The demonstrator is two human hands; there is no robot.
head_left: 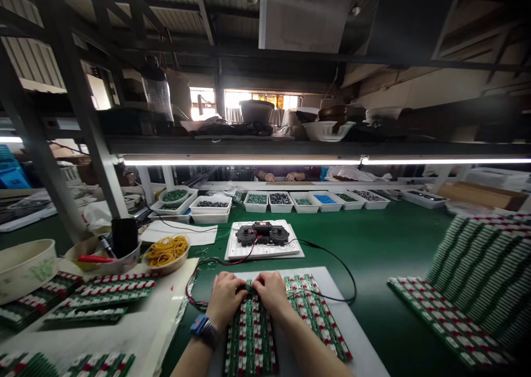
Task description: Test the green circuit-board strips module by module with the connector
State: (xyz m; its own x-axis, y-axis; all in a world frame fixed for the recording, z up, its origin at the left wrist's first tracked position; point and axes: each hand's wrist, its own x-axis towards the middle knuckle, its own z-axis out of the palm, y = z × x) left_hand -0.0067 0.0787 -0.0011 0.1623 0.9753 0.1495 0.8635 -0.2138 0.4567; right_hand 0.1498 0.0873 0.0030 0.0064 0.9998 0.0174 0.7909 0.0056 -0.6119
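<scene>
My left hand [224, 295] and my right hand [271, 293] meet at the far end of a circuit board panel [251, 338]. Fingers of both are closed, thumbs pointing toward each other over a small dark spot. What lies between the fingertips is too small and covered to make out. The panel is green with rows of white and red parts. A second circuit board panel [319, 316] lies just right of it, partly behind my right forearm. Both rest on a pale sheet [360, 349]. A watch is on my left wrist.
A black device with wires [262, 234] sits on a white foam block [232, 250] ahead. White bins [280, 201] of small parts line the back. Stacked boards [477, 277] rise at right. Rubber bands [167, 251] and more boards [103, 288] are left. A co-worker's hands [290, 176] show beyond.
</scene>
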